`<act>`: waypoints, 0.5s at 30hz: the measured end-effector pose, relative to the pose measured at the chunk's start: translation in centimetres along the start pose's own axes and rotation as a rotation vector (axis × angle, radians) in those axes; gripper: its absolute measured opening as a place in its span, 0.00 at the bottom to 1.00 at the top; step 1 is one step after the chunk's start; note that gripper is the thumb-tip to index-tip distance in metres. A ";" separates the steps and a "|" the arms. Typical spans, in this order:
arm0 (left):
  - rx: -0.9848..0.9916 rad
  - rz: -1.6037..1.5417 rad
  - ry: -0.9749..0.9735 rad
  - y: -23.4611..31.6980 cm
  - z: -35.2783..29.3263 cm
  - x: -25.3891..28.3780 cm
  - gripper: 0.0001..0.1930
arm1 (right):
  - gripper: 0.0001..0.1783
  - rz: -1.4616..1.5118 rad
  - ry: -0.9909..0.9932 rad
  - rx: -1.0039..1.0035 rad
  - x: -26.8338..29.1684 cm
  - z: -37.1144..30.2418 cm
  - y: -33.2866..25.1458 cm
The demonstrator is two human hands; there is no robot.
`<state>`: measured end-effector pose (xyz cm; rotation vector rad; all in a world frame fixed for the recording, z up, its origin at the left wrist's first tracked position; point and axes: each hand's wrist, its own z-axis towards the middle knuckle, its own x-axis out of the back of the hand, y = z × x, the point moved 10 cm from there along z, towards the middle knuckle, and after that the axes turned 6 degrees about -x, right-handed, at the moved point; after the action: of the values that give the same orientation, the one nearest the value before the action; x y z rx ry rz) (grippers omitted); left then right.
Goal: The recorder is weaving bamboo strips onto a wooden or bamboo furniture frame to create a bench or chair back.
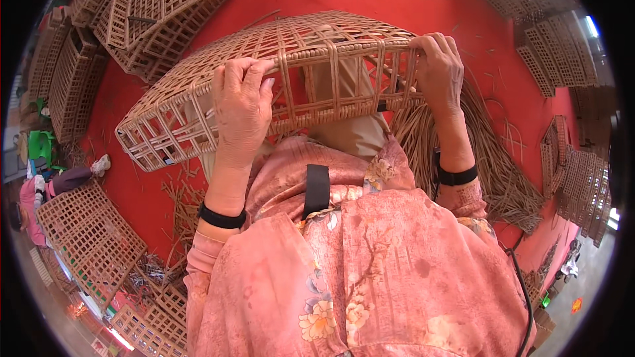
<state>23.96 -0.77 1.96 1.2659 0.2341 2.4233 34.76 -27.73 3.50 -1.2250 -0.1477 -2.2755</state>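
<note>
Left hand point(241, 112) and right hand point(439, 74) on a long tan woven-wicker basket point(323, 51)
Both curled, fingers gripping its upper rim.

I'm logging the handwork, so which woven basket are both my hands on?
The long basket in the centre: the left hand and right hand hold its rim. The other baskets around it touch neither hand.

The red floor point(456, 6) bears strips point(486, 158) and, apparently, stacked baskets point(175, 0).
</note>
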 end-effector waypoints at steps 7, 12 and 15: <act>-0.004 0.015 0.009 0.1 0.4 0.0 0.15 | 0.09 -0.011 -0.021 -0.021 0.1 -0.4 0.1; -0.034 -0.024 0.013 2.3 1.5 -0.2 0.13 | 0.10 0.142 0.080 0.144 2.3 2.2 -6.1; -0.066 -0.009 -0.043 3.6 1.8 -1.7 0.14 | 0.13 0.174 -0.073 0.165 -2.1 0.9 -7.7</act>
<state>25.36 -4.80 2.90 1.2839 0.1459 2.3735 32.41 -20.09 3.52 -1.1873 -0.2417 -2.0278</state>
